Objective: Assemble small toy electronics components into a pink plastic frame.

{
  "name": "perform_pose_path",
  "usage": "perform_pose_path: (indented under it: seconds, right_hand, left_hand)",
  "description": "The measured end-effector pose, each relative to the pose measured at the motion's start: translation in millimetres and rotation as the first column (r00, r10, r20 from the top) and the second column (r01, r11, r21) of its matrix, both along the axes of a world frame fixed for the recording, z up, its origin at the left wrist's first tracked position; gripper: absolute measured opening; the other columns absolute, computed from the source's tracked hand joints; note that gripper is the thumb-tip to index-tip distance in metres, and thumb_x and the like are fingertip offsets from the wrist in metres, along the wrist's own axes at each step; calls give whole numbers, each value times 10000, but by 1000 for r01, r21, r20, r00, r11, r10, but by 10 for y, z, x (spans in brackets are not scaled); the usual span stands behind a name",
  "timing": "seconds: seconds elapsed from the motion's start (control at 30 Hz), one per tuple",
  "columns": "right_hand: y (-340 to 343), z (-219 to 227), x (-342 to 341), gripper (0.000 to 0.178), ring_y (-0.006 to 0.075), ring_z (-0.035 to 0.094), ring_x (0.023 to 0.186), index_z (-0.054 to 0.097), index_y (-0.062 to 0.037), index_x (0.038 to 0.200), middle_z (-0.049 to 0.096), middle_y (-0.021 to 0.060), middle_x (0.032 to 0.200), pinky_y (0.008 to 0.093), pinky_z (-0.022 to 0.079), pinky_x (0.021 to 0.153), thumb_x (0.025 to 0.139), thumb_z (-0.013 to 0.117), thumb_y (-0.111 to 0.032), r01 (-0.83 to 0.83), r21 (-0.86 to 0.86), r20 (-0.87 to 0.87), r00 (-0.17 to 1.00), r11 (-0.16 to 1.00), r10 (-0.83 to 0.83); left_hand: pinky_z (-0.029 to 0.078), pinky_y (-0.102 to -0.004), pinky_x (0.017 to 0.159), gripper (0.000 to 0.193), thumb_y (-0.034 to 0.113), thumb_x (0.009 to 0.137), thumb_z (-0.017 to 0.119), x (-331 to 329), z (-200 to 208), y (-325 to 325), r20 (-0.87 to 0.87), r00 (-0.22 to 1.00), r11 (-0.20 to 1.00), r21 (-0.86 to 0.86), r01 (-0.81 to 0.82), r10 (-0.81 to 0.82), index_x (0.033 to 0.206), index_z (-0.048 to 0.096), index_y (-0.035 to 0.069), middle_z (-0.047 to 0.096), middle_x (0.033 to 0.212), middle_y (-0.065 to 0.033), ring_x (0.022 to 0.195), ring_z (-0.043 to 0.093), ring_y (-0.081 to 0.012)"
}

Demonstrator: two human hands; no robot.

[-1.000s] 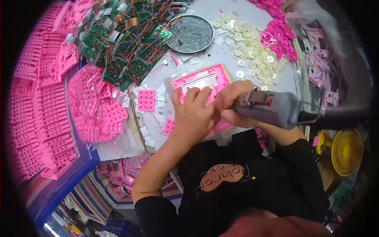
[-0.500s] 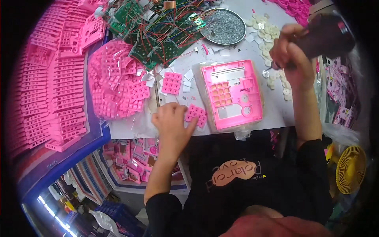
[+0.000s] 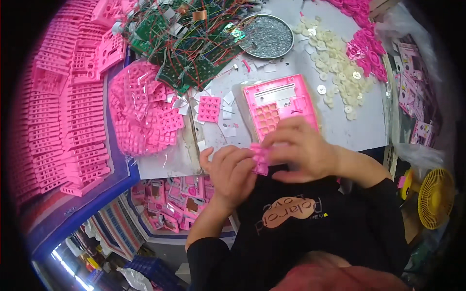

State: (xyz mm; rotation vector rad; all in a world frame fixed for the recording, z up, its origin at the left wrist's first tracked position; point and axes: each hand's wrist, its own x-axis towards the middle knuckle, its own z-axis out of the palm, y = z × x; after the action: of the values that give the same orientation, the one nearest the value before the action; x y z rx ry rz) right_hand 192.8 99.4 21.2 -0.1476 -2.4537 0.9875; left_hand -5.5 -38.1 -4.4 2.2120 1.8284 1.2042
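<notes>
A small pink rubber keypad (image 3: 260, 160) is held up near the table's front edge. My left hand (image 3: 233, 173) is closed on its left side, fingers bent. On its right side are the fingers of my right hand (image 3: 308, 151), pinched at the keypad and slightly blurred. Just beyond the hands lies an open pink plastic casing (image 3: 305, 104) on a wrapped pad, its lower part hidden by my right hand. A second pink keypad (image 3: 209, 109) lies flat to the left of the casing, among small white squares.
A bag of pink keypads (image 3: 141, 114) sits left, beside stacked pink casings (image 3: 48, 116). Wired green circuit boards (image 3: 184, 68) and a round tray of screws (image 3: 267, 36) lie at the back. Pale discs (image 3: 340, 82) spread right. A yellow fan (image 3: 435, 199) stands at lower right.
The dark handheld power tool has left my right hand and the view. That hand came down to the keypad, which my left hand lifted off the table and moved right, nearer to me.
</notes>
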Motion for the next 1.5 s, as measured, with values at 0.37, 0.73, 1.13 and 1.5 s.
perform_pose_path:
  seconds: [0.37,0.73,1.13,1.5]
  right_hand:
    - [296,33,41,138,294,652,848,666,-35,1004,657,105,929,386,532,752,883,712,-83,-75,-323,35,995,943,91]
    - [967,-135,-612,220,338,652,894,647,-84,1006,660,101,954,449,532,742,838,731,-199,-191,119,475,873,974,113]
    - [68,-201,112,943,356,254,1528,370,38,1508,303,217,1622,628,202,1185,862,616,-604,-144,282,553,832,948,-38]
    - [135,-252,33,1044,311,238,1540,368,37,1518,276,202,1639,620,205,1187,772,708,-609,-154,335,553,831,930,-62]
  left_hand:
    - [463,-389,771,328,66,775,805,309,-50,-73,467,884,933,-330,146,26,1043,617,61,643,954,-85,819,607,-289]
    - [375,-461,950,382,144,743,797,149,-277,372,31,1000,980,-197,9,-3,1100,670,91,621,1158,-101,1079,561,-313]
    - [483,-419,784,255,-30,733,751,-331,135,289,150,986,996,-58,-69,77,954,654,54,660,949,-107,864,626,-322]
    - [339,-508,984,305,359,819,752,-950,65,1142,-248,681,669,-144,-729,689,941,721,82,642,1044,-118,1057,558,-320]
